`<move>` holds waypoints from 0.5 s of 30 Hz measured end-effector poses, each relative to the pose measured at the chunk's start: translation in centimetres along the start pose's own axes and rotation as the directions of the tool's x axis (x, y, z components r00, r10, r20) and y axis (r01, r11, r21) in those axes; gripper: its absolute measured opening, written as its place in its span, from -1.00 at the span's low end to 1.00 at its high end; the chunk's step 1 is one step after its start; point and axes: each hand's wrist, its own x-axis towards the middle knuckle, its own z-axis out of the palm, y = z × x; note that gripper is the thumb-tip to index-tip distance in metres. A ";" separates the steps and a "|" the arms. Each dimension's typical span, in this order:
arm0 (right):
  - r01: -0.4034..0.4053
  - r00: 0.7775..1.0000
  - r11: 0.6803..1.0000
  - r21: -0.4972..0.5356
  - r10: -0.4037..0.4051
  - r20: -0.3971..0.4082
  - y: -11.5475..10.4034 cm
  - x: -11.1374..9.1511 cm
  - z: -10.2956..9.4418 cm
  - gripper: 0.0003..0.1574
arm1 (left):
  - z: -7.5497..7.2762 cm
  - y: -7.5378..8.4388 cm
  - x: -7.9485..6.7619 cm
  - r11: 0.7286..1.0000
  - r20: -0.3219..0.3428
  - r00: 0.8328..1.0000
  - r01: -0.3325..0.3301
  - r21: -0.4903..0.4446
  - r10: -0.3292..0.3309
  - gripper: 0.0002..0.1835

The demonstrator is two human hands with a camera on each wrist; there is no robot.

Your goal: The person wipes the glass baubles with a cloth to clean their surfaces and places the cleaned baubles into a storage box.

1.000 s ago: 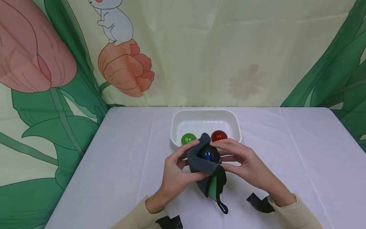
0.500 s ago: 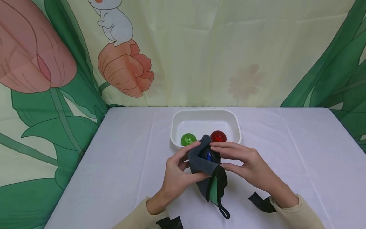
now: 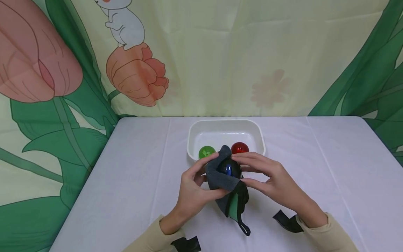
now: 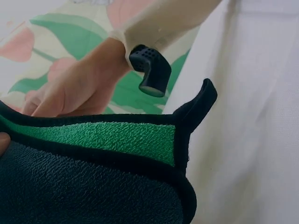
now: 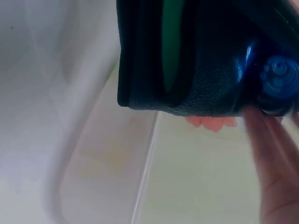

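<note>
A grey-blue cloth (image 3: 217,178) with a green side, black edging and a hanging loop is folded around a glossy dark blue ball (image 3: 232,168). My left hand (image 3: 196,196) grips the cloth from the left, thumb on the near fold and fingers on the far side. From the right, my right hand (image 3: 267,175) holds the ball between thumb and fingertips. The right wrist view shows a ringed, lighter blue part (image 5: 280,77) of the ball beside the fingers (image 5: 268,154). In the left wrist view, the green side (image 4: 112,137) shows between dark edges.
Behind the hands stands a white tray (image 3: 192,140) holding a green ball (image 3: 206,152) and a red ball (image 3: 240,147) at its near side. A white sheet covers the table (image 3: 141,168). A printed curtain (image 3: 214,70) hangs behind it.
The cloth and ball dip slightly, then rise again. My right fingers have shifted over the ball, and more of its dark surface shows now than half a second ago.
</note>
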 end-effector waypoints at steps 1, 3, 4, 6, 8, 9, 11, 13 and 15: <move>0.028 1.000 0.999 -0.018 -0.028 -0.005 0.0 0.0 0.0 -0.24 | 0.0 0.3 0.1 1.000 -0.004 1.000 0.000 -0.004 0.000 -0.26; 0.080 0.997 0.995 -0.060 -0.081 -0.014 -0.1 -0.1 -0.1 -0.31 | 0.1 0.9 0.2 1.000 -0.006 1.000 0.001 -0.009 -0.001 -0.28; 0.109 0.994 0.991 -0.083 -0.111 -0.017 -0.1 -0.1 -0.2 -0.36 | 0.1 1.1 0.2 1.000 -0.006 1.000 0.002 -0.012 -0.002 -0.29; 0.150 0.988 0.982 -0.113 -0.153 -0.012 -0.2 0.0 -0.3 -0.45 | 0.2 1.6 0.3 1.000 -0.004 1.000 0.002 -0.020 -0.002 -0.30; 0.201 0.979 0.971 -0.128 -0.203 -0.002 -0.2 0.1 -0.3 -0.49 | 0.2 1.6 0.2 1.000 0.000 1.000 0.004 -0.019 -0.004 -0.31; 0.230 0.973 0.964 -0.131 -0.232 0.001 -0.2 0.2 -0.3 -0.50 | 0.3 1.5 0.2 1.000 0.002 1.000 0.006 -0.021 -0.006 -0.31; 0.281 0.959 0.951 -0.127 -0.282 0.010 -0.3 0.4 -0.2 -0.53 | 0.3 1.0 0.1 1.000 0.002 1.000 0.014 -0.024 -0.014 -0.30; 0.317 0.948 0.941 -0.115 -0.317 0.016 -0.2 0.5 -0.2 -0.56 | 0.2 0.4 0.0 0.999 -0.001 1.000 0.023 -0.025 -0.023 -0.28; 0.322 0.947 0.941 -0.106 -0.322 0.014 -0.1 0.5 0.0 -0.58 | 0.2 -0.2 -0.2 0.999 -0.005 0.999 0.037 -0.029 -0.037 -0.26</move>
